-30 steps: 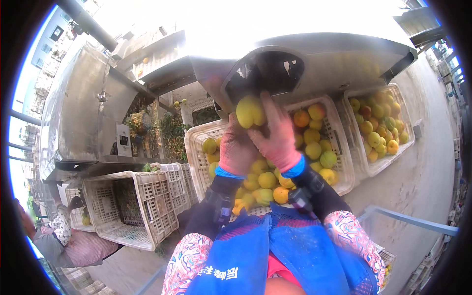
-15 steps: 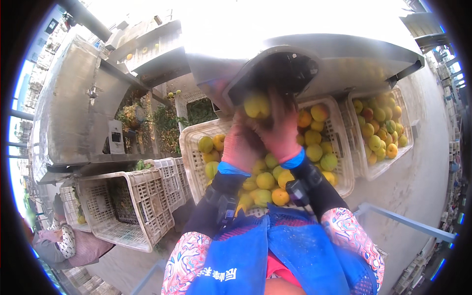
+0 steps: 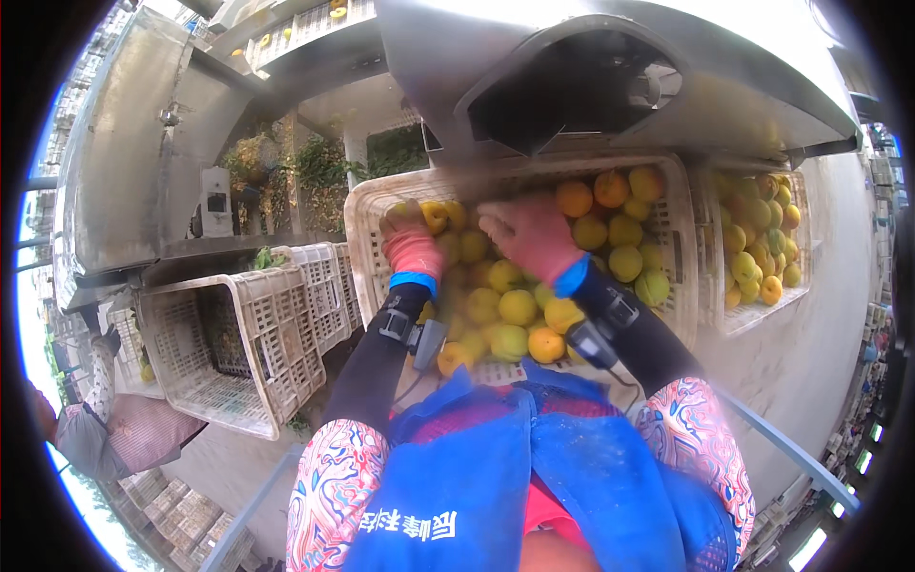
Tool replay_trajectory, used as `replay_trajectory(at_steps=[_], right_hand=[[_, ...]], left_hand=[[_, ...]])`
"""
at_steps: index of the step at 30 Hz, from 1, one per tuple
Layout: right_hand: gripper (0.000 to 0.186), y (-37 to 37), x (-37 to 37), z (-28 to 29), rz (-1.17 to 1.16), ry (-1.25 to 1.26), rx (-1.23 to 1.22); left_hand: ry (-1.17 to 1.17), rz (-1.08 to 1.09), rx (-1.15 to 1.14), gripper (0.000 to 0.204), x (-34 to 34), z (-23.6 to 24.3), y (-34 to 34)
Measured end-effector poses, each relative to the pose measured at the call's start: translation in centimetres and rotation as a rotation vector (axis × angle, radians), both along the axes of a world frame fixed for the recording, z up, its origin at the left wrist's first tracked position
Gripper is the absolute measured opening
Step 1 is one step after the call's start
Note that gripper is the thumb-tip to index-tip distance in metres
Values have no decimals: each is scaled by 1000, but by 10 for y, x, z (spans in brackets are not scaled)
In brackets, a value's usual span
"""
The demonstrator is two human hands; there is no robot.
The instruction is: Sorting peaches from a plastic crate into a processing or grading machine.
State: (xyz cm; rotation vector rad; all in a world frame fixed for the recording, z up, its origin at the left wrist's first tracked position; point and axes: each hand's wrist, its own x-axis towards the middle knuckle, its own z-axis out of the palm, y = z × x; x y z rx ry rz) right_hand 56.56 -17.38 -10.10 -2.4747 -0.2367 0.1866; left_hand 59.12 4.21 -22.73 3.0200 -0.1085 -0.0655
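Since fruit (image 3: 518, 307) lies crowded, rummaging could bruise it; right grip (image 3: 536, 234) spread, whether left grip (image 3: 413, 248) holds any I cannot tell

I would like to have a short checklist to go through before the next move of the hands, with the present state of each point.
1. Left hand and right hand out of the dark opening: ok, both are at the crate below it.
2. Pink gloves on both hands: ok.
3. Crate upright, its open top facing up: ok.
4. Left hand's grip on a fruit: cannot tell; its fingers are at the fruit, but blurred.
5. Right hand empty: cannot tell; its underside is hidden.
6. Fruits in the crate all one colour: not ok; yellow-green and orange ones are mixed.
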Motion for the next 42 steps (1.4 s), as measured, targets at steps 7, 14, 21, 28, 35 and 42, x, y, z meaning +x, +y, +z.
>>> replay_trajectory(at_steps=[7, 14, 21, 28, 35, 42], right_hand=[[55, 72, 7, -184, 143, 197, -475], [54, 109, -5, -184, 36, 114, -495], [78, 37, -10, -89, -116, 516, 544], [75, -30, -30, 22, -351, 259, 982], [85, -20, -26, 105, -333, -122, 295], [93, 12, -48, 122, -195, -324, 302]], left_hand=[[-83, -13, 267, 30, 16, -49, 6], [-111, -116, 474, 24, 20, -28, 9], [206, -39, 226, 20, 44, -17, 3], [206, -18, 176, 31, 38, 29, -6], [906, 83, -2007, 63, -23, 115, -9], [1206, -94, -2314, 68, -39, 146, -39]])
